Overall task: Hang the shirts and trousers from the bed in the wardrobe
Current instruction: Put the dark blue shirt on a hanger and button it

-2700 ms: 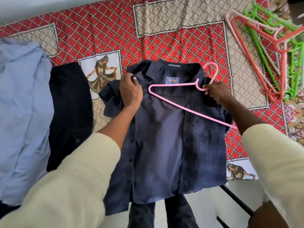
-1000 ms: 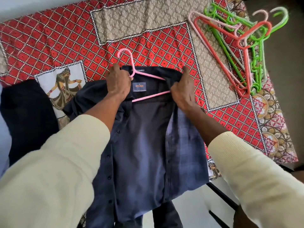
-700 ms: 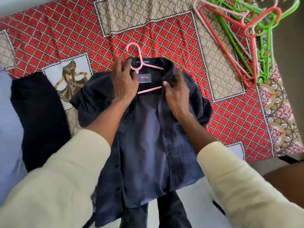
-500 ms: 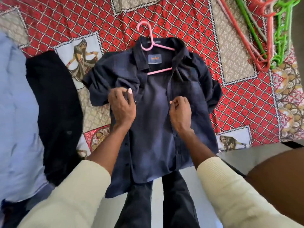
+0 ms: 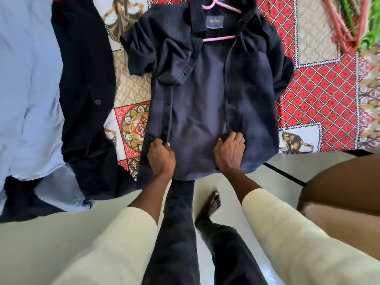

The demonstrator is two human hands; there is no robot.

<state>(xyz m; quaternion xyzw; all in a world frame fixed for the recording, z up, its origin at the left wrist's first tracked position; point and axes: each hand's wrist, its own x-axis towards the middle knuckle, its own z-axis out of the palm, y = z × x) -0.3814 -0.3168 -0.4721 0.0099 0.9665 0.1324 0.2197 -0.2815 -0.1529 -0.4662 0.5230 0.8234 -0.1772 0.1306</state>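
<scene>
A dark navy shirt (image 5: 197, 95) lies face up and unbuttoned on the bed, with a pink hanger (image 5: 219, 38) inside its collar and shoulders. The hanger's hook pokes out at the top edge of the view. My left hand (image 5: 161, 156) pinches the left front placket near the hem. My right hand (image 5: 229, 150) grips the right front edge near the hem. To the left lie a black garment (image 5: 86, 89) and a light blue shirt (image 5: 26, 89).
A red patterned bedspread (image 5: 320, 93) covers the bed. Red and green hangers (image 5: 349, 23) are piled at the top right. A brown rounded object (image 5: 341, 188) stands at the right by the bed's edge. My legs and bare foot (image 5: 211, 204) are on the pale floor below.
The pink hanger went into the shirt's collar. Both hands then slid down the front edges from the collar to the hem, and the view tilted downward.
</scene>
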